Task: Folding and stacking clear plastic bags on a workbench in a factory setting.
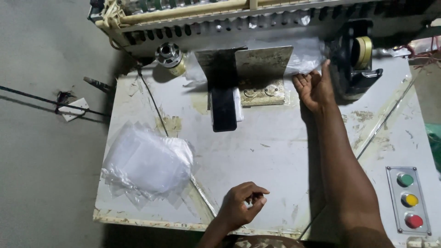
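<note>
Underfoot, grey concrete floor [41, 151] surrounds a stained white machine table [275, 151]. Left of its upright metal plate [262, 62] lies a stack of clear plastic bags [147, 163]. Right of the plate, the right hand [314, 89] pinches a clear bag [305, 55]. Below, the left hand [241, 204] curls loosely, holding nothing.
</note>
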